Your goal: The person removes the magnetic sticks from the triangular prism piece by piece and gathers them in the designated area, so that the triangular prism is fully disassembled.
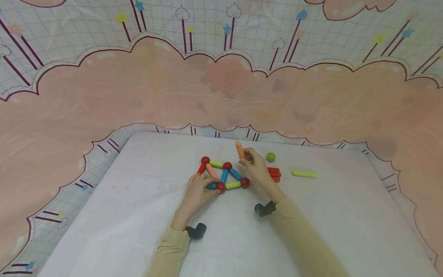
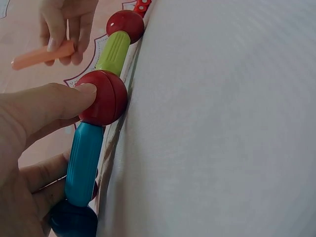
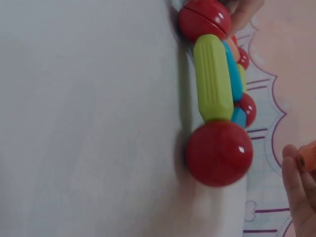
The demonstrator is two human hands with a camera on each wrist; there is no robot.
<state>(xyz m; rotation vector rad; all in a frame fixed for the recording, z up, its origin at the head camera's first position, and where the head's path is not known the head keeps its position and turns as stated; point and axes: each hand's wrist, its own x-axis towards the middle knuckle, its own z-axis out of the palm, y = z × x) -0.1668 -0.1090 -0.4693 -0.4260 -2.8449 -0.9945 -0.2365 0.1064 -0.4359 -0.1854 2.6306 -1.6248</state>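
Note:
A flat frame of balls and rods lies on the table, with red balls joined by green, blue, orange and red rods. My left hand pinches its near red ball between thumb and fingers. Beside that hand in the left wrist view are a blue rod and a dark blue ball. Raised beyond the frame's right side, my right hand holds a loose orange rod by one end, apart from the frame. The right wrist view shows a red ball at the frame's near right corner.
Several red rods lie side by side just right of my right hand. Behind them sits a green ball, and farther right a green rod. The white table ends at a patterned cloth at the back.

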